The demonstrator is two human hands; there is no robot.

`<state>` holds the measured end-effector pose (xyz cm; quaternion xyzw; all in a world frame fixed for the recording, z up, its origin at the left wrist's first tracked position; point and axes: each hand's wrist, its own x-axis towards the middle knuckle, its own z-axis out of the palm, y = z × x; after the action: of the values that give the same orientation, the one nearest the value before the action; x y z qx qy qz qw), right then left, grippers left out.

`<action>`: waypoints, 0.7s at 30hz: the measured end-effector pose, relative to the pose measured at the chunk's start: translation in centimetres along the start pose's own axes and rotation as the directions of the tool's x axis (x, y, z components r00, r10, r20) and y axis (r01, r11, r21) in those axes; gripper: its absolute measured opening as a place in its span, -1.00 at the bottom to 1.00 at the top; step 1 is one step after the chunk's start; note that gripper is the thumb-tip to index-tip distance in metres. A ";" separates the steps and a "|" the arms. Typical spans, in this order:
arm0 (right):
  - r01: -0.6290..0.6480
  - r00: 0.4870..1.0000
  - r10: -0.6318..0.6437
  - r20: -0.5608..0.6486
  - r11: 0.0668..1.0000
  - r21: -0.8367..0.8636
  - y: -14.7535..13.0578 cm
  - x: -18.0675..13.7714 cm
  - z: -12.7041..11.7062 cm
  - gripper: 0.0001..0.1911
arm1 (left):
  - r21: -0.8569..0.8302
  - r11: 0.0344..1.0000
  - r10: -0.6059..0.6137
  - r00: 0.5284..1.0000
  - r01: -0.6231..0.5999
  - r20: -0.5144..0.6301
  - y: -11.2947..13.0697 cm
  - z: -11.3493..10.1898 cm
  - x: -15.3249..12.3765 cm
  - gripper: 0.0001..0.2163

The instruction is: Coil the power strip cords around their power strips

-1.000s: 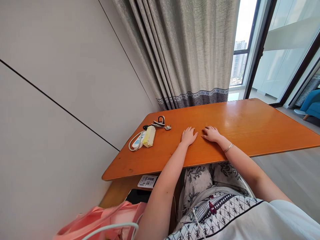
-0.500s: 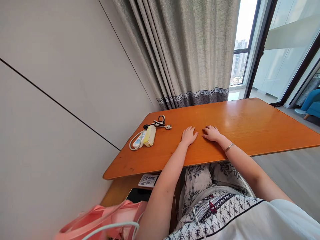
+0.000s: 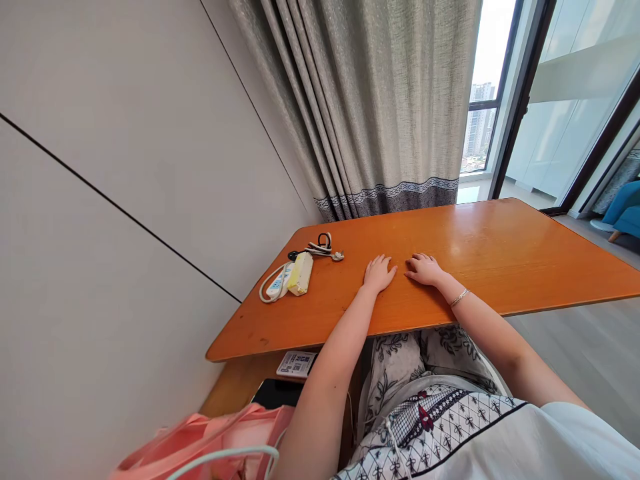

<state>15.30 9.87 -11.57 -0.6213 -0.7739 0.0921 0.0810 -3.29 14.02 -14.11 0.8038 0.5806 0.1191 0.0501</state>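
Observation:
My left hand (image 3: 379, 273) lies flat, palm down, on the orange wooden table (image 3: 500, 253), fingers stretched out and holding nothing. A little to its right my right hand (image 3: 425, 269) rests the same way, open and flat, with a thin bracelet (image 3: 459, 297) on the wrist. The two hands are a short gap apart. To the left of my left hand lie a white power strip with a yellowish block on it (image 3: 293, 276) and a coiled cable with a plug (image 3: 321, 247).
A grey wall runs along the table's left side, and a grey curtain (image 3: 380, 107) hangs behind it. A lower shelf holds a printed card (image 3: 297, 364) and a dark phone (image 3: 276, 393). A pink bag (image 3: 210, 443) sits near my left elbow. A blue chair (image 3: 623, 210) stands at far right.

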 end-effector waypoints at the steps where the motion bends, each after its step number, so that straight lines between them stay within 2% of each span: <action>1: 0.001 1.000 -0.001 -0.001 1.000 0.001 0.0 0.0 0.0 -0.46 | -0.002 1.000 0.000 1.000 0.000 -0.001 0.0 0.0 0.0 -0.49; 9: 0.003 1.000 -0.003 0.000 1.000 0.001 0.1 0.1 0.2 -0.45 | -0.022 1.000 -0.004 1.000 0.004 -0.005 0.0 0.2 0.0 -0.51; 13: 0.003 1.000 -0.003 0.002 1.000 -0.002 -0.2 0.0 0.0 -0.45 | -0.073 0.997 -0.009 0.999 0.007 -0.034 -0.4 -0.5 0.5 -0.51; 17: 0.003 1.000 -0.003 0.010 1.000 -0.001 -0.3 -0.2 -0.4 -0.46 | -0.097 0.994 -0.066 0.990 0.054 -0.123 -2.6 -2.7 1.2 -0.50; 19: 0.002 1.000 -0.002 0.014 1.000 0.000 -0.3 -0.2 -0.4 -0.46 | -0.092 0.985 -0.164 0.958 0.146 -0.235 -4.5 -4.2 1.3 -0.49; 21: 0.004 1.000 -0.004 0.016 1.000 0.001 -0.2 -0.3 -0.5 -0.46 | -0.081 0.959 -0.282 0.905 0.270 -0.320 -6.8 -5.8 1.1 -0.44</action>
<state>15.25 9.59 -11.04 -0.6191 -0.7756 0.0971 0.0754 -10.69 16.89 -9.87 0.6815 0.6865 0.2529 -0.0170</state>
